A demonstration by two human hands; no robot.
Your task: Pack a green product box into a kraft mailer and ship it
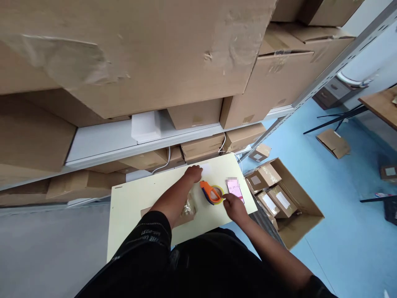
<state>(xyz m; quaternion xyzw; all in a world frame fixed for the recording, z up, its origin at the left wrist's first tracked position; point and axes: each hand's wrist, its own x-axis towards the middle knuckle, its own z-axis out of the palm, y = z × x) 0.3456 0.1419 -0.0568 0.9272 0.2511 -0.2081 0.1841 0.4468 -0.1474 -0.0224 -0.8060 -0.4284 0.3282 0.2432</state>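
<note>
My left hand (194,173) reaches to the far side of the pale yellow table (133,211). Its fingers are curled together at the left edge of a white sheet of paper (206,169). Nearer to me lies an orange and blue tape dispenser (207,189) with a yellow-edged roll. The fingers of my right hand (235,207) are drawn together at the right side of that roll. A phone with a pink screen (235,191) lies just beyond this hand. Under my left forearm is a small cardboard box (186,215) with shiny clear tape, partly hidden.
Shelves with large cardboard boxes (161,54) rise over the table's far edge. At the right, an open carton (305,211) on the blue floor holds several small labelled boxes (282,198). White cables (167,159) hang behind the table. A flattened box (333,142) lies farther right.
</note>
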